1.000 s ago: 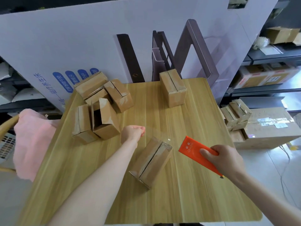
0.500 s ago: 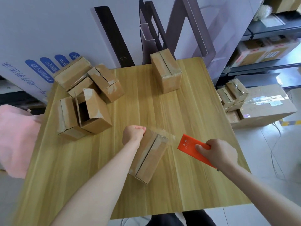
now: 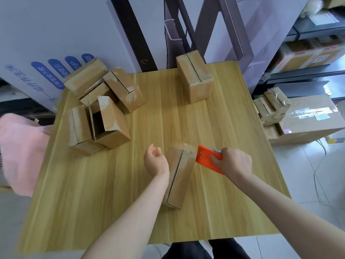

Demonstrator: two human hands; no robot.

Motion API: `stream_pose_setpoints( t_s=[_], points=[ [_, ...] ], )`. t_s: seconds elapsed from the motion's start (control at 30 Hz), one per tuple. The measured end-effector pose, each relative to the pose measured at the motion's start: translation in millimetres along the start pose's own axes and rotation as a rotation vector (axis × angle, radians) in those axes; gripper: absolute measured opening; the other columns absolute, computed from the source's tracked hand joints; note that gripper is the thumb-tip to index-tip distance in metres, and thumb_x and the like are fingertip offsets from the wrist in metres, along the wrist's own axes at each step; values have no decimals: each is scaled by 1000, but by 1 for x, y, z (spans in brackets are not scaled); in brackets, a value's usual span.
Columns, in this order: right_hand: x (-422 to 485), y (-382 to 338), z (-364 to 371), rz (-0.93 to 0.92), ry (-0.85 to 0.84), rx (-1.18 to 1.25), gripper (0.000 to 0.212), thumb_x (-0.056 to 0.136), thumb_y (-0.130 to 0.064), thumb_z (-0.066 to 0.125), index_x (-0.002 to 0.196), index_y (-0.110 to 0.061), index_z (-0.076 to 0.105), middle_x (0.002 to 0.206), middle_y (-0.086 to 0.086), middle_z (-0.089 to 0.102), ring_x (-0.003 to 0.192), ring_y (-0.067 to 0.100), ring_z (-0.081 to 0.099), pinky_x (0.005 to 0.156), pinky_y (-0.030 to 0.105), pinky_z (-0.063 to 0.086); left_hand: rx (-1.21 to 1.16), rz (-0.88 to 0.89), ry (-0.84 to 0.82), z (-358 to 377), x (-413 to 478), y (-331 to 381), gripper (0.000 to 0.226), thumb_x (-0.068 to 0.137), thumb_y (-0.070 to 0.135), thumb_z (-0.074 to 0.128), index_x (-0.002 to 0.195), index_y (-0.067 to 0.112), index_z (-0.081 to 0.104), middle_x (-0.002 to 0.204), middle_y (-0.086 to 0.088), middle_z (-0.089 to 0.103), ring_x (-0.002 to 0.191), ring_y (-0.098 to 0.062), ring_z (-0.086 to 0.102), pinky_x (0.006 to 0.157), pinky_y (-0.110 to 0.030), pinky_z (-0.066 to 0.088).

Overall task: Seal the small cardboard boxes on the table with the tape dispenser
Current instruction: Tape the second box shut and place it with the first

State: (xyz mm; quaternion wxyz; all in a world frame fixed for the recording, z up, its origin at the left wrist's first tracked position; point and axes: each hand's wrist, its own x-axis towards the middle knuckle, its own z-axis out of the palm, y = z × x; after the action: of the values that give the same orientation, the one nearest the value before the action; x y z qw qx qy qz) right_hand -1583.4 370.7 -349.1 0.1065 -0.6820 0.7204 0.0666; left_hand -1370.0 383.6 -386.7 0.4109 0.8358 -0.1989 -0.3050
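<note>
A small cardboard box (image 3: 179,174) lies near the front middle of the wooden table (image 3: 214,131), with clear tape shining over its far end. My right hand (image 3: 233,162) grips the orange tape dispenser (image 3: 206,158), whose front edge touches the box's far right corner. My left hand (image 3: 155,161) is just left of the box with loosely curled fingers and holds nothing; whether it touches the box is unclear. A cluster of several small boxes (image 3: 100,109) stands at the back left, one of them open at its end. Another closed box (image 3: 194,78) stands at the back centre.
A large white printed carton (image 3: 56,34) and dark frame pieces (image 3: 205,25) stand behind the table. A pink cloth (image 3: 20,152) lies off the left edge. More cardboard boxes (image 3: 302,118) sit on the floor to the right, with shelves (image 3: 313,53) behind.
My right hand brought the orange dispenser left, up to the box's far end. My left hand moved off the box's far end to its left side. Tape now covers that end.
</note>
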Motion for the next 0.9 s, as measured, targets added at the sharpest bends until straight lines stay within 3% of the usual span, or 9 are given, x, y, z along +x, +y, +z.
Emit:
stream_pose_setpoints(
  t_s=[0.1, 0.2, 0.27, 0.37, 0.5, 0.57, 0.63, 0.77, 0.9],
  points=[
    [7, -4, -7, -75, 14, -85, 46, 83, -57, 49, 60, -17, 44, 51, -8, 39, 51, 19, 43, 43, 24, 18, -9, 113, -82, -5, -14, -8, 26, 99, 24, 48, 120, 20, 64, 113, 9, 65, 108, -11, 60, 87, -21, 42],
    [16, -9, -14, -140, 12, -125, 45, 83, -50, 51, 55, -18, 36, 52, -7, 41, 46, 14, 39, 43, 23, 21, 74, 107, -286, -3, -25, -21, 42, 98, 34, 49, 135, 15, 53, 135, 2, 56, 127, -15, 49, 98, -21, 35],
    [21, -14, -20, -177, 3, -143, 43, 84, -48, 50, 56, -19, 36, 53, -6, 42, 51, 16, 44, 44, 24, 24, 46, 36, -320, 1, -32, -27, 51, 99, 37, 48, 142, 11, 43, 140, 2, 50, 132, -16, 43, 97, -20, 30],
    [27, -25, -27, -217, -12, -167, 38, 86, -46, 50, 60, -21, 40, 55, -6, 42, 57, 18, 49, 47, 24, 29, -10, 15, -278, 5, -38, -30, 41, 100, 34, 45, 131, 9, 52, 114, 12, 55, 109, -8, 52, 87, -19, 33],
    [34, -40, -34, -248, 16, -236, 26, 87, -41, 50, 70, -22, 51, 56, -6, 40, 59, 21, 48, 50, 25, 28, -65, 75, -239, 9, -39, -35, 23, 99, 33, 45, 86, 17, 56, 80, 7, 62, 74, -3, 58, 66, -23, 40],
    [37, -50, -34, -280, 47, -267, 22, 87, -38, 50, 74, -22, 59, 60, -5, 52, 61, 22, 55, 46, 24, 22, -63, 96, -209, 11, -41, -35, 23, 99, 30, 46, 82, 18, 55, 75, 7, 60, 68, 0, 55, 64, -23, 39],
    [37, -62, -24, -326, -2, -281, 19, 88, -33, 50, 86, -25, 67, 76, -3, 66, 72, 22, 63, 46, 24, 20, -72, 96, -176, 13, -41, -34, 21, 99, 27, 47, 85, 14, 57, 77, 8, 60, 72, -7, 57, 66, -25, 38],
    [39, -57, -4, -150, -102, -143, 24, 89, -37, 51, 81, -19, 65, 72, -4, 61, 76, 24, 64, 58, 25, 36, -97, 22, -90, 19, -41, -31, 25, 99, 27, 50, 104, 5, 62, 96, 2, 65, 91, -20, 60, 78, -27, 42],
    [30, -18, -12, 153, -12, 205, 46, 85, -57, 53, 68, -14, 60, 61, -2, 57, 62, 23, 62, 55, 25, 43, -177, -83, 62, 40, -54, -19, 26, 99, 26, 48, 100, 4, 62, 98, -12, 67, 91, -28, 61, 78, -29, 43]
  ],
)
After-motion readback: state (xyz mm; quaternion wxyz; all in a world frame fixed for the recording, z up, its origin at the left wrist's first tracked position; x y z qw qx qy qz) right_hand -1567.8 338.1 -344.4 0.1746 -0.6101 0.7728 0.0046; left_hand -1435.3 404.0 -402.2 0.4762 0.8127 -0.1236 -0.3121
